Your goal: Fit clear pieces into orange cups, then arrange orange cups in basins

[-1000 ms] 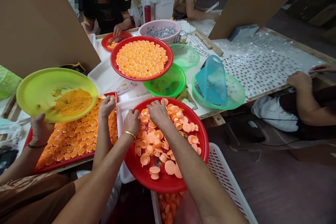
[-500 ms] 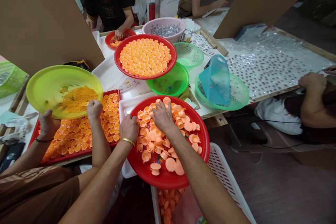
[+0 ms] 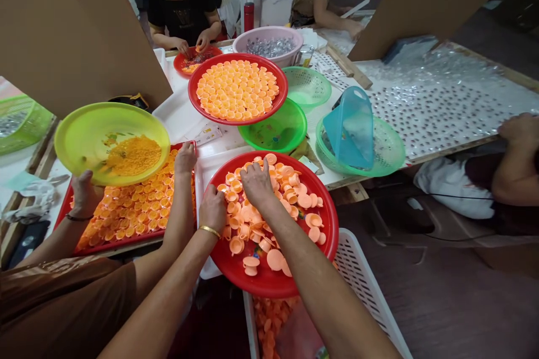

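Observation:
A large red tray (image 3: 269, 286) holds a loose heap of small peach-orange plastic cups (image 3: 251, 214), some upright, others on their sides or rim down. At the tray's left edge is my left hand (image 3: 213, 210), wearing a gold bracelet. Its fingers are curled together beside the nearest cups; what they hold is hidden. Over the back of the heap my right hand (image 3: 256, 184) reaches in from the right. Its fingers bend down among the cups, the index finger less curled, and anything between them is out of sight.
At left, a co-worker's hands (image 3: 185, 158) are by a yellow-green bowl (image 3: 67, 162) of orange bits and a red tray of filled cups. Behind stand a red tray (image 3: 192, 102) of upright cups, green baskets (image 3: 309, 95) and a blue scoop (image 3: 349, 134). A white crate (image 3: 366, 286) sits below.
My right hand's spread fingers have drawn in and curled, a little further left over the cups. My left hand stays at the tray's edge. The co-worker's right hand has moved right, away from the bowl.

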